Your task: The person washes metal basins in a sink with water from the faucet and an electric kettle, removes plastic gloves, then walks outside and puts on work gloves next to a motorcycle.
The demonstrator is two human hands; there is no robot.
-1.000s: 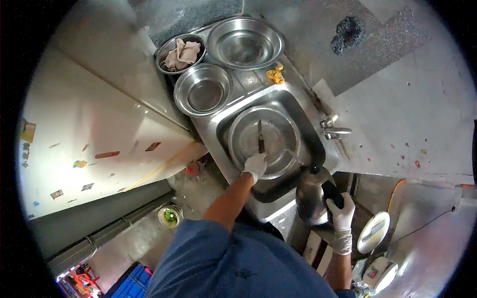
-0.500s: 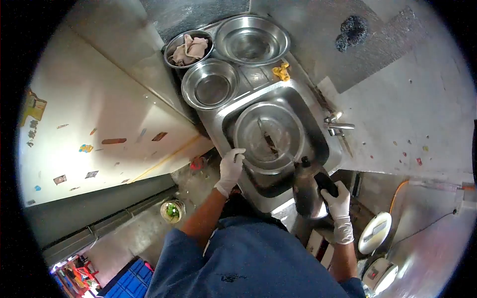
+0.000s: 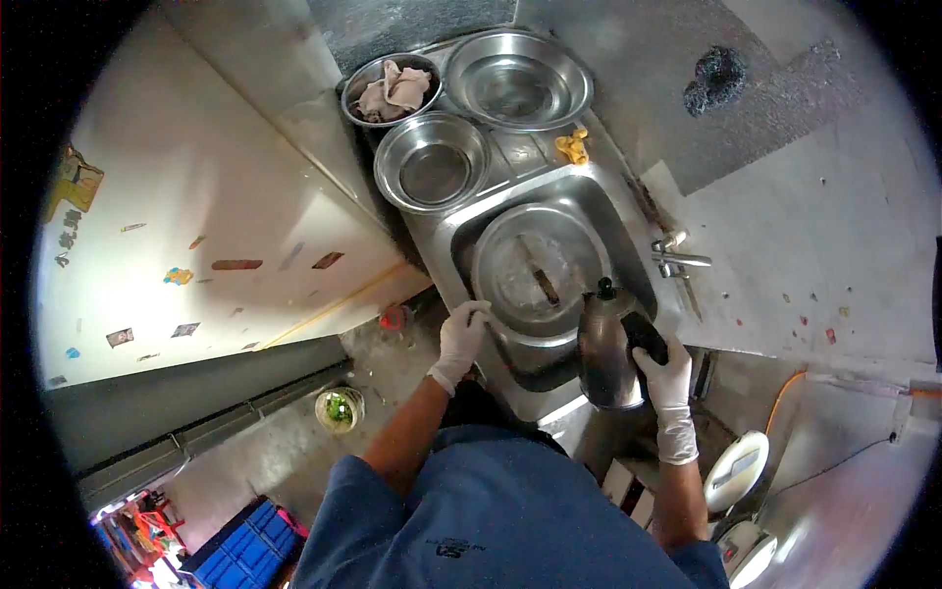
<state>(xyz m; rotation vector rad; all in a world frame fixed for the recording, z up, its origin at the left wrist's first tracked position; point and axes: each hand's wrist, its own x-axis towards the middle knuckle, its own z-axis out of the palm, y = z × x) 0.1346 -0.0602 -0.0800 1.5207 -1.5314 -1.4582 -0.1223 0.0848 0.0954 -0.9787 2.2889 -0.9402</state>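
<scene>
Holding a kettle [image 3: 610, 358] at the sink [image 3: 620, 218], the right hand [image 3: 669, 378] shut round its black handle.

Left to right: a bucket [image 3: 357, 402] has green bits [image 3: 339, 408] in it; a small bowl [image 3: 350, 110] holds pale folded stuff, cloth or meat, cannot tell; next, a bowl [image 3: 385, 177]; the left hand [image 3: 463, 334], fingers loosely curled, nothing seen in it, at the sink's edge; a wide bowl [image 3: 579, 61]; a basin [image 3: 483, 257] in the sink, with a knife [image 3: 546, 285] in water; a yellow rag [image 3: 572, 147]; the kettle, dull stained metal, black-knobbed, hiding part of the sink; the tap [image 3: 687, 260].
</scene>
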